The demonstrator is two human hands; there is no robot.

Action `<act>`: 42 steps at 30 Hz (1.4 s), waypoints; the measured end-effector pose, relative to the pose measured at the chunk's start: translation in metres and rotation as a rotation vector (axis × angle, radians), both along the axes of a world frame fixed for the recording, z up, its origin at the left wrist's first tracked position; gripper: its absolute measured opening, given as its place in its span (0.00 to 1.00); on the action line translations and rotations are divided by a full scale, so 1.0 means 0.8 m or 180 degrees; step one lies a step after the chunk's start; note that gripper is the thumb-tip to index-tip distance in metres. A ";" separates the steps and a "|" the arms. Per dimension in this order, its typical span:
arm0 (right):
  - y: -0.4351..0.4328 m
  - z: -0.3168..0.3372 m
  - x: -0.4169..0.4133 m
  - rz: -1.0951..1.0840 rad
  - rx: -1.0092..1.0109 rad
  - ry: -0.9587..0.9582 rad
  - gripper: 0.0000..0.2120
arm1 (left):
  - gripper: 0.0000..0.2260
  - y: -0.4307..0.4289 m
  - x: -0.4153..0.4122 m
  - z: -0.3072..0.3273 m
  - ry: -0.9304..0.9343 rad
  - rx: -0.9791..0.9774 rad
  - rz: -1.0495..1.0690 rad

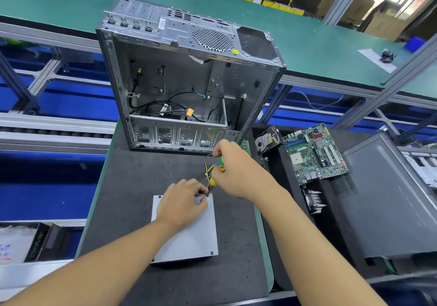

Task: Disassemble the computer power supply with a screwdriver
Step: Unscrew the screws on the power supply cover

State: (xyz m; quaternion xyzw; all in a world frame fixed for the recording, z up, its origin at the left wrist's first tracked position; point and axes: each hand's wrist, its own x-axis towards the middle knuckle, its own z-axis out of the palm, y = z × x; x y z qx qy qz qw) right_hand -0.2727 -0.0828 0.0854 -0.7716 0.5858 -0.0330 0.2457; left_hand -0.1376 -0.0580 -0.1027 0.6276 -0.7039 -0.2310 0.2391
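A grey metal power supply (189, 237) lies flat on the dark mat in front of me. My right hand (236, 171) grips a green and yellow screwdriver (218, 169), held almost upright with its tip at the box's far right corner. Yellow and black wires (208, 166) rise beside the screwdriver. My left hand (182, 204) rests on the box's top near that corner, fingers curled close to the screwdriver tip. The screw itself is hidden by my fingers.
An opened computer case (184, 78) stands just behind the power supply. To the right lie a green motherboard (314, 152), a hard drive (267, 139), a heatsink (313, 201) and a dark side panel (383, 201). Conveyor rails run on the left.
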 end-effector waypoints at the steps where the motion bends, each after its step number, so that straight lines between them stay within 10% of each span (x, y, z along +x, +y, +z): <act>1: -0.001 0.001 0.000 0.0001 0.0128 -0.0033 0.12 | 0.02 0.000 0.000 0.001 0.0008 -0.0006 0.0010; 9: 0.005 -0.003 0.002 -0.0169 -0.0702 0.0919 0.18 | 0.04 0.000 0.000 0.003 -0.0004 -0.0039 -0.0041; 15: 0.000 0.000 0.001 -0.0007 -0.0243 0.0314 0.07 | 0.05 0.000 0.000 0.002 0.0015 -0.0066 -0.0020; 42: -0.003 -0.001 0.006 0.0086 0.0083 0.0325 0.17 | 0.05 0.000 0.000 0.000 0.0002 -0.0108 -0.0031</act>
